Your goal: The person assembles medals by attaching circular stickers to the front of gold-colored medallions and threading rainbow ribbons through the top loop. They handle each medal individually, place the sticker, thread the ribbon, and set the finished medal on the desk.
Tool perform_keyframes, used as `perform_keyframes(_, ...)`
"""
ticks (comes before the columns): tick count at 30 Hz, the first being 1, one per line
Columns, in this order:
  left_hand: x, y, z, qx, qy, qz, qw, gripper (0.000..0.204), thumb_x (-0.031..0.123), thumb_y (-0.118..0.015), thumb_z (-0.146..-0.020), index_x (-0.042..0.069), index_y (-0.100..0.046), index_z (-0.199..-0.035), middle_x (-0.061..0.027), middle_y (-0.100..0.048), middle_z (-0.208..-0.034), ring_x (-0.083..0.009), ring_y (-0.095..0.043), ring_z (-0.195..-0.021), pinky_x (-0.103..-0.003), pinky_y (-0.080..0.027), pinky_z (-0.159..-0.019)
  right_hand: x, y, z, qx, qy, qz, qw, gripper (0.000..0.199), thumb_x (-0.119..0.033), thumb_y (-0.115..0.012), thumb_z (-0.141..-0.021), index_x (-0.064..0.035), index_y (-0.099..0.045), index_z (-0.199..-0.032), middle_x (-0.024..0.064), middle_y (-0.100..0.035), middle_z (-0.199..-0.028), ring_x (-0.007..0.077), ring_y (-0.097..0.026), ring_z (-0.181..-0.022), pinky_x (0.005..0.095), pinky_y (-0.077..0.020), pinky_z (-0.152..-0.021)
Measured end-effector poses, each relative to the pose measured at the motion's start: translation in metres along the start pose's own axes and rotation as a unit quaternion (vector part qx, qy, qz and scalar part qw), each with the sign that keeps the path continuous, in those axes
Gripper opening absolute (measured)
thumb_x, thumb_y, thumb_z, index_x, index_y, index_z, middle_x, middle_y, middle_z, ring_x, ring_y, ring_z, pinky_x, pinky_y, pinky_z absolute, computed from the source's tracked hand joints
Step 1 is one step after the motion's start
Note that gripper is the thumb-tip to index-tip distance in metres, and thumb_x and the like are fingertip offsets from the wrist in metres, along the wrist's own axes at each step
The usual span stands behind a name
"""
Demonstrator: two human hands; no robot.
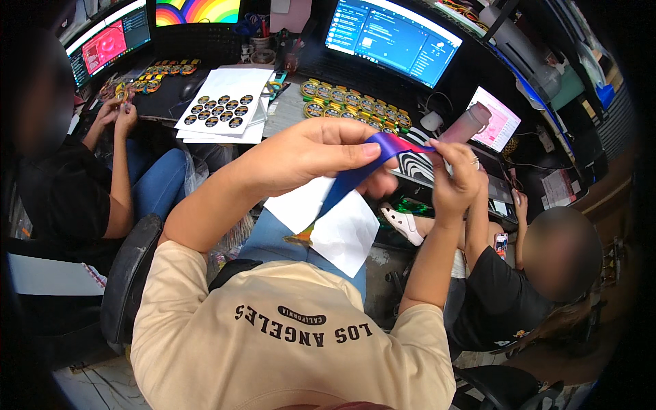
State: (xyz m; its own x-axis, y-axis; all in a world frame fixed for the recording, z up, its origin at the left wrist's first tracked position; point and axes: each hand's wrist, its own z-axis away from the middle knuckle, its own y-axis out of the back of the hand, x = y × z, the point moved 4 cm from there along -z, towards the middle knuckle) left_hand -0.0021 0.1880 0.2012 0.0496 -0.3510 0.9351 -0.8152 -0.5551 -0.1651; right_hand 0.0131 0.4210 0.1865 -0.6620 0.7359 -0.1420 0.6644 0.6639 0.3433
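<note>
A shiny ribbon (344, 183), blue shading to purple and pink, is stretched between my two raised hands. My left hand (335, 149) pinches it between thumb and fingers, and the blue length hangs down below. At the other side, my right hand (454, 176) grips the pink end in its closed fingertips; a ring shows on one finger. White sheets of paper (350, 236) lie across my lap under the ribbon. A small orange and green piece (299, 237) rests at the paper's edge, near the ribbon's lower end; whether they are joined I cannot tell.
Rows of gold and green medals (348, 100) lie on the desk ahead. To their left is a sheet of round black stickers (220, 109). A monitor (393, 37) stands behind; a tumbler (468, 121) is at right. Co-workers (68, 178) sit on both sides.
</note>
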Motion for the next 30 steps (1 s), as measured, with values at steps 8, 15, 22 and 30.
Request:
perform_keyframes(8,0.004,0.012,-0.009,0.053,-0.150,-0.125,0.979,0.025,0.018,-0.070,-0.087,0.000,-0.069,-0.104,-0.0083,-0.054,-0.116,-0.0178,-0.053,-0.111,-0.030,-0.043,-0.095,-0.034,-0.062,0.064,0.018,0.078,-0.036,0.996,0.025,0.010,-0.069,-0.066,-0.0070,-0.069,-0.084,0.0079,-0.069,-0.081,0.0234,-0.064,-0.064,0.0301,-0.0487,-0.056)
perform_keyframes(15,0.001,0.030,-0.015,0.092,-0.199,-0.120,0.968,0.031,0.011,-0.074,-0.083,0.000,-0.067,-0.111,-0.0100,-0.063,-0.108,-0.0187,-0.063,-0.097,-0.032,-0.054,-0.086,-0.019,-0.110,0.106,-0.101,-0.299,-0.376,0.871,0.019,0.012,-0.061,-0.078,0.0046,-0.070,-0.093,0.0144,-0.070,-0.093,0.0197,-0.069,-0.079,0.0292,-0.0556,-0.073)
perform_keyframes(22,-0.003,0.027,-0.007,0.143,-0.217,-0.249,0.933,0.038,0.004,-0.073,-0.082,0.002,-0.064,-0.119,-0.0106,-0.064,-0.113,-0.0167,-0.066,-0.093,-0.028,-0.057,-0.081,-0.027,-0.108,0.120,-0.175,-0.352,-0.566,0.724,0.025,0.001,-0.069,-0.082,0.0100,-0.066,-0.105,0.0191,-0.067,-0.104,0.0245,-0.067,-0.094,0.0344,-0.0544,-0.086)
perform_keyframes(30,0.004,0.014,0.003,0.175,-0.274,-0.363,0.873,0.033,0.000,-0.071,-0.081,0.004,-0.069,-0.113,-0.0074,-0.071,-0.087,-0.0107,-0.066,-0.076,-0.023,-0.054,-0.069,-0.044,-0.106,0.112,-0.175,-0.283,-0.532,0.779,0.031,0.000,-0.079,-0.072,0.0102,-0.067,-0.099,0.0191,-0.068,-0.099,0.0255,-0.067,-0.090,0.0355,-0.0555,-0.081)
